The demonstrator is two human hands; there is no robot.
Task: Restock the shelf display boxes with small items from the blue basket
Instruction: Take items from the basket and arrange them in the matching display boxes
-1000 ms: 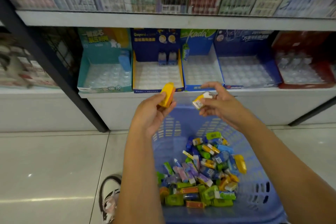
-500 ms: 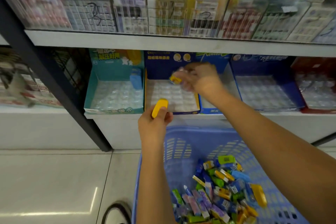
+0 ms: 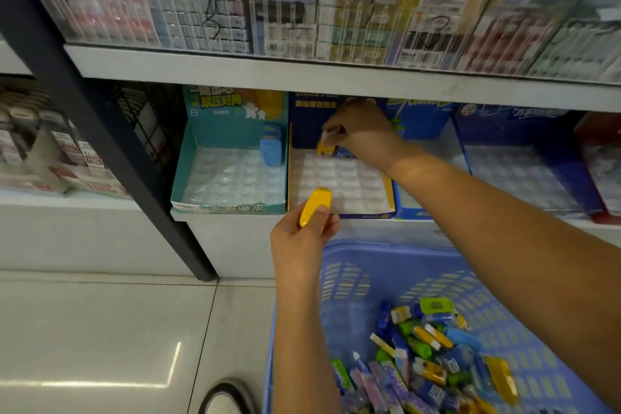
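In front of you runs the lower shelf point(image 3: 336, 91) with its row of display boxes, and below it, near and to the right, sits the blue basket point(image 3: 369, 265), its heap of small items point(image 3: 433, 363) piled toward the near right corner. Among the boxes, the teal one point(image 3: 188, 178) on the left holds a single blue piece at its far right, while the navy-and-yellow box point(image 3: 389, 191) just right of it shows a mostly vacant blister tray. Your right hand point(image 3: 366, 134) reaches to the far row of that tray, fingertips pinching a small yellow-and-white item point(image 3: 325, 144) against the back wall. Your left hand point(image 3: 299, 245) hovers at the box's near edge, fingers and thumb curled round a yellow item point(image 3: 315, 207) pointing up and away. The risk, as I judge it, is at the back row: the slots are shallow, so a piece set down tilted may tip over or slide into the next cell. Your right forearm crosses above the tray, and pulling back carelessly could knock whatever already stands there. The waiting yellow piece could slip into the basket if your grip loosens.
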